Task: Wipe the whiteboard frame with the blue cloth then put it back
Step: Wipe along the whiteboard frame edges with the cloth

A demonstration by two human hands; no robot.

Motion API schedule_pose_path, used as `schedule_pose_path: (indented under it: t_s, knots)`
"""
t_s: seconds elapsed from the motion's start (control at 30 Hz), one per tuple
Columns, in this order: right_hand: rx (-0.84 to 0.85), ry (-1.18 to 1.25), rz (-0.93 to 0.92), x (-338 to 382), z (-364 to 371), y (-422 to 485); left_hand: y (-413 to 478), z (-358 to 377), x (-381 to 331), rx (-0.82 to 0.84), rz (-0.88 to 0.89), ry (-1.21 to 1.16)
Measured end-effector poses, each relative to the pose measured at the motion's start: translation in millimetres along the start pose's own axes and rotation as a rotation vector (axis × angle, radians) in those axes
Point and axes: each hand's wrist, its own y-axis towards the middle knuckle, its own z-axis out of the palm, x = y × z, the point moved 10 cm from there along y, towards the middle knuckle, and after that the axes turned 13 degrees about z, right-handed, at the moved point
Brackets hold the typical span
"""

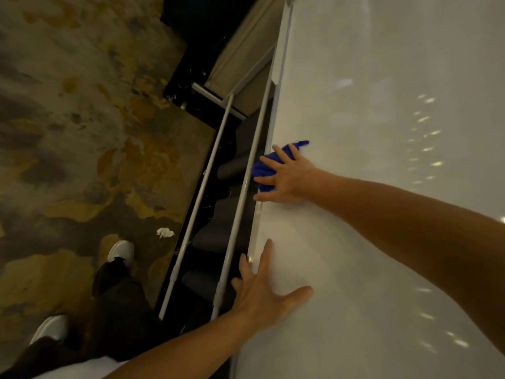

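The view is tilted. A large white whiteboard point(382, 132) fills the right side, and its pale frame edge point(276, 110) runs down its left side. My right hand point(287, 177) presses a bunched blue cloth point(263, 166) against that frame edge, fingers spread over the cloth. My left hand point(262, 291) lies flat and open on the board's surface lower down, fingers splayed, fingertips at the frame edge.
Two white metal stand bars point(207, 187) run beside the board over a dark gap. A patterned brown and gold carpet point(82, 132) covers the floor, with a crumpled white scrap point(164, 232) on it. My white shoes point(121, 250) and dark trousers show at bottom left.
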Motion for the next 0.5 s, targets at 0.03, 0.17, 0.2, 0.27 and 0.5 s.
schedule_pose_path:
  t_s: [0.03, 0.17, 0.2, 0.27, 0.5]
  knots:
    - [0.001, -0.007, -0.003, -7, -5, 9, 14, -4, -3, 0.010, -0.006, 0.010]
    - [0.097, 0.049, -0.371, 50, 9, -14, 49, -20, -15, 0.049, -0.038, 0.052]
    - [0.110, 0.069, -0.481, 63, 11, -28, 56, -24, -17, 0.056, -0.055, 0.068]
    - [0.107, 0.104, -0.553, 56, 5, -27, 64, -30, -23, 0.057, -0.069, 0.069]
    - [0.006, 0.078, -0.042, -101, -49, 144, 129, -72, -63, 0.087, -0.066, -0.128]
